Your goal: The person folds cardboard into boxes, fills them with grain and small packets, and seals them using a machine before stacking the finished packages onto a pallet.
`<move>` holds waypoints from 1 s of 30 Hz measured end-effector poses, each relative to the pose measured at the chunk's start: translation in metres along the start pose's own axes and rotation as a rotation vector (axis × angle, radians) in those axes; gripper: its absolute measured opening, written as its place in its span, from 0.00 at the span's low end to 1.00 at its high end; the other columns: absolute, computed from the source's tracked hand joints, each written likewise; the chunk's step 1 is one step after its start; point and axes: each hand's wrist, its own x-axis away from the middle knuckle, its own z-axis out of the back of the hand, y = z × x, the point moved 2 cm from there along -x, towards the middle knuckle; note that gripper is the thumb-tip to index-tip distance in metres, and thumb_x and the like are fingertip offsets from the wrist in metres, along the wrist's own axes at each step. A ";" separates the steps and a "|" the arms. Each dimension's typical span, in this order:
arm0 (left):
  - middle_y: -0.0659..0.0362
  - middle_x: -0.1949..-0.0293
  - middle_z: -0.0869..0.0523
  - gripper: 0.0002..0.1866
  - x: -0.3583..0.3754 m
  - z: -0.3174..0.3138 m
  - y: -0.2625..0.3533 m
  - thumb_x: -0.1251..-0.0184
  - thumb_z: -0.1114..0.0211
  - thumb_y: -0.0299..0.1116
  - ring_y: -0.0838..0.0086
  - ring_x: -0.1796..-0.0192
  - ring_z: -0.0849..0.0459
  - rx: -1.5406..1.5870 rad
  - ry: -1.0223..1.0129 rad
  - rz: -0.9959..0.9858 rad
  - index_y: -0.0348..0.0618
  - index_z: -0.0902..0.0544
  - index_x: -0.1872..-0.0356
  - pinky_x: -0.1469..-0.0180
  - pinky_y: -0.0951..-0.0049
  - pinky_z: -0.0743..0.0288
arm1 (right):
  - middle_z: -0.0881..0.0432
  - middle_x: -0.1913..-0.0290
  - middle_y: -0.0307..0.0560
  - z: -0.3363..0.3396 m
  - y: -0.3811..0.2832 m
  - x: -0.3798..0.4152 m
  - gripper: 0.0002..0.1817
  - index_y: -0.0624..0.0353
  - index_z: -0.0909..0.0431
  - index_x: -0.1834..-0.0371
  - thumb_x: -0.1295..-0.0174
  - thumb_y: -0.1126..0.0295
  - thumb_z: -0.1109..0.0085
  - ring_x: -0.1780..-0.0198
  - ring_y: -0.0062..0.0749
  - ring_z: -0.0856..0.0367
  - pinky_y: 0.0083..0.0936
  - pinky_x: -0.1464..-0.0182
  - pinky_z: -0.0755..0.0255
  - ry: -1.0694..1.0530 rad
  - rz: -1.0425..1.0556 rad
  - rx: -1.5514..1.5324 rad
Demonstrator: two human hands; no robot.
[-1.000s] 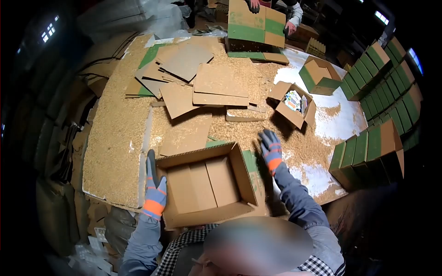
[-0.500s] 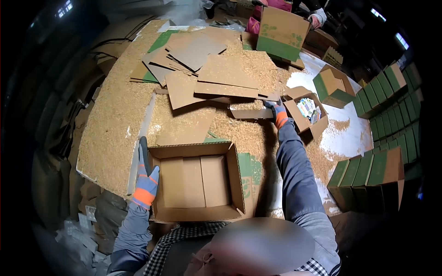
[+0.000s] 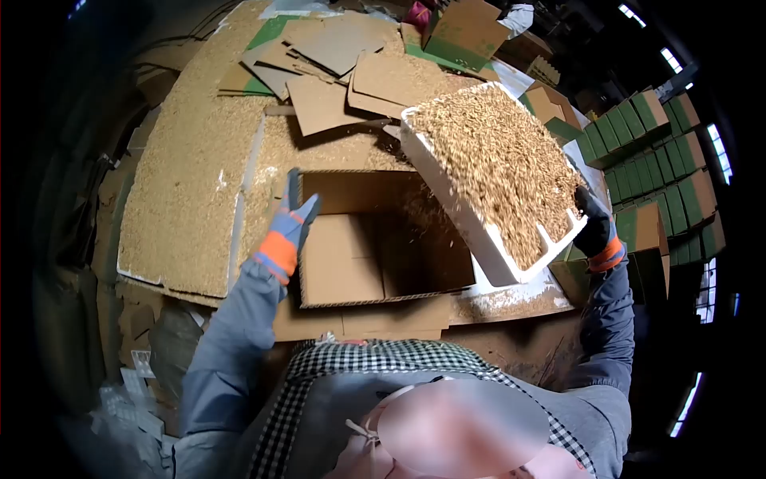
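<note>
Worktable [image 3: 527,302], pale-topped, thickly strewn with loose tan flakes; all positions given from the tan carton [image 3: 339,249]. Nearest, on the wearer's side of the carton: one checked garment [image 3: 383,357], black and white. Beneath the carton's near edge: flat cardboard [image 3: 363,321], jutting toward the wearer. Item, the carton itself: top uncovered, flaps not folded over, inner floor partly in shadow. At its left wall: left hand [image 3: 293,223], in a grey glove with orange cuff, grasping the rim between thumb and outstretched fingers. Above its right part and reaching out past its right side: one white tray [image 3: 463,226], tilted, heaped with tan flakes [image 3: 507,152]; a blurred scatter of flakes shows over the carton beside the tray's left wall. At the tray's end farther from the carton: right hand [image 3: 594,231], likewise gloved, clasping that end, fingertips partly hidden. Left of the carton: a broad bed of flakes [image 3: 179,191]. Beyond the carton: overlapping cardboard sheets [image 3: 339,48], brown and grey. Well to its right: rows of green-and-brown boxes [image 3: 674,180]. Farthest beyond: one printed box [image 3: 467,33], and just beside it another person's pale sleeve [image 3: 519,17].
</note>
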 end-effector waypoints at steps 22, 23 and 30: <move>0.56 0.42 0.31 0.23 0.010 0.012 -0.021 0.29 0.54 0.39 0.71 0.45 0.30 -0.435 -0.106 -0.263 0.38 0.35 0.38 0.40 0.76 0.40 | 0.25 0.67 0.41 -0.221 -0.120 -0.082 0.14 0.49 0.28 0.54 0.44 0.66 0.53 0.69 0.33 0.24 0.27 0.69 0.29 -0.337 0.700 0.619; 0.57 0.44 0.29 0.23 0.000 0.015 -0.031 0.30 0.53 0.42 0.72 0.50 0.28 -0.293 -0.079 -0.231 0.40 0.34 0.39 0.45 0.75 0.36 | 0.22 0.64 0.41 -0.207 -0.121 -0.081 0.12 0.50 0.26 0.57 0.44 0.67 0.53 0.66 0.36 0.23 0.28 0.67 0.28 -0.210 0.615 0.416; 0.51 0.41 0.31 0.36 -0.127 -0.013 0.037 0.44 0.38 0.48 0.61 0.37 0.35 -1.186 0.036 -0.620 0.38 0.38 0.38 0.36 0.60 0.45 | 0.32 0.39 0.49 -0.102 0.220 -0.180 0.21 0.48 0.29 0.44 0.42 0.59 0.52 0.43 0.45 0.30 0.37 0.41 0.37 0.202 -0.588 0.618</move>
